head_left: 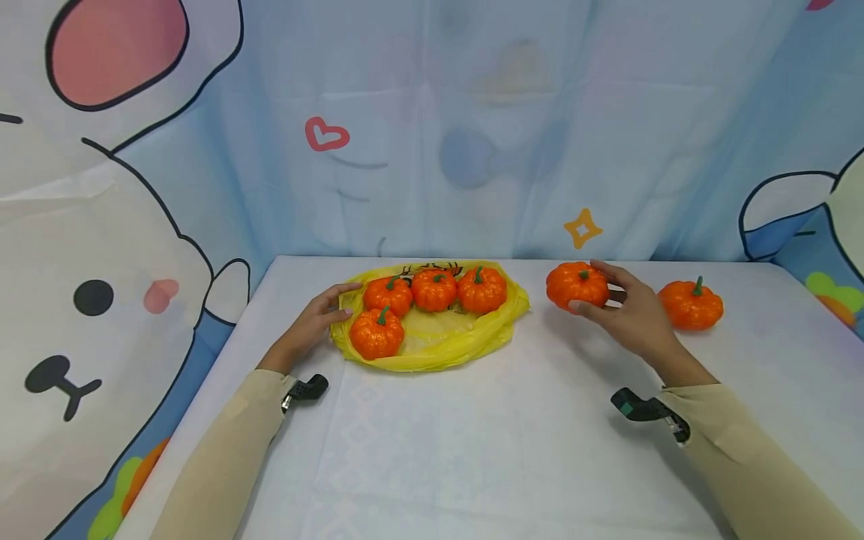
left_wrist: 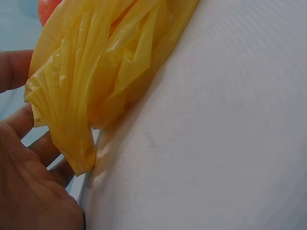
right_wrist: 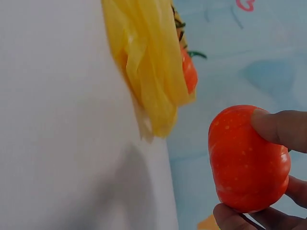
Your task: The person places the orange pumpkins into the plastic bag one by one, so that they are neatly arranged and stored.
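My right hand (head_left: 631,311) holds a small orange pumpkin (head_left: 576,285) between thumb and fingers, raised above the table to the right of a yellow plastic bag (head_left: 432,362). In the right wrist view the held pumpkin (right_wrist: 248,160) shows its glossy, ribbed side, the thumb pressed on its top. At the bag's left edge, my left hand (head_left: 307,330) grips the rim, thumb on the inner side. The left wrist view shows crumpled bag plastic (left_wrist: 110,62) against those fingers. Inside the open bag sit several pumpkins with green stems, one of them a front-left pumpkin (head_left: 376,334).
Another orange pumpkin (head_left: 691,305) stands on the table just right of my right hand. A white cloth covers the table (head_left: 472,450). Behind its far edge hangs a light blue printed curtain (head_left: 418,187). A camera (head_left: 641,406) juts from the right wrist.
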Demonstrator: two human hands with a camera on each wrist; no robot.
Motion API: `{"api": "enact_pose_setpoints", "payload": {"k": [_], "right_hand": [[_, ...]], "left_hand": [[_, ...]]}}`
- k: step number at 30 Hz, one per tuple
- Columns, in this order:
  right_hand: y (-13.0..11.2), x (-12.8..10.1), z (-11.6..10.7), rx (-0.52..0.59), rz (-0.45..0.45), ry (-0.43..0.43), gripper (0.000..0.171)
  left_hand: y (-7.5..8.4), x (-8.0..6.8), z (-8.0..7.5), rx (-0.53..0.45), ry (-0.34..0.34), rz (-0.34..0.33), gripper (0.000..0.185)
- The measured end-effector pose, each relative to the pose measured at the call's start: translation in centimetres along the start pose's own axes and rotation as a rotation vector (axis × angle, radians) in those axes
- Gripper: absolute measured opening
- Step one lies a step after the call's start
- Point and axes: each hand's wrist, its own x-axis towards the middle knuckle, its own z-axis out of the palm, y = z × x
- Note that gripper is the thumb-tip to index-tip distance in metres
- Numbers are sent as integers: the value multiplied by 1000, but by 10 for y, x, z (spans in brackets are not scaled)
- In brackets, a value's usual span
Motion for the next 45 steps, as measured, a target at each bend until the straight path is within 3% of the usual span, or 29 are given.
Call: {"api": "enact_pose_setpoints", "payload": {"k": [11, 24, 33, 45], "right_hand": [[-50, -3, 34, 75, -157, -120, 84], [-105, -7, 106, 195, -245, -280, 77], [-116, -6, 137, 142, -261, -291, 76], [-114, -5, 145, 96, -229, -305, 76]], "left_hand": [[1, -2, -1, 2, 3, -3, 49], [0, -1, 0, 1, 5, 0, 49], [0, 0, 2, -19, 0, 6, 49], [2, 0, 1, -14, 3, 11, 49]]}}
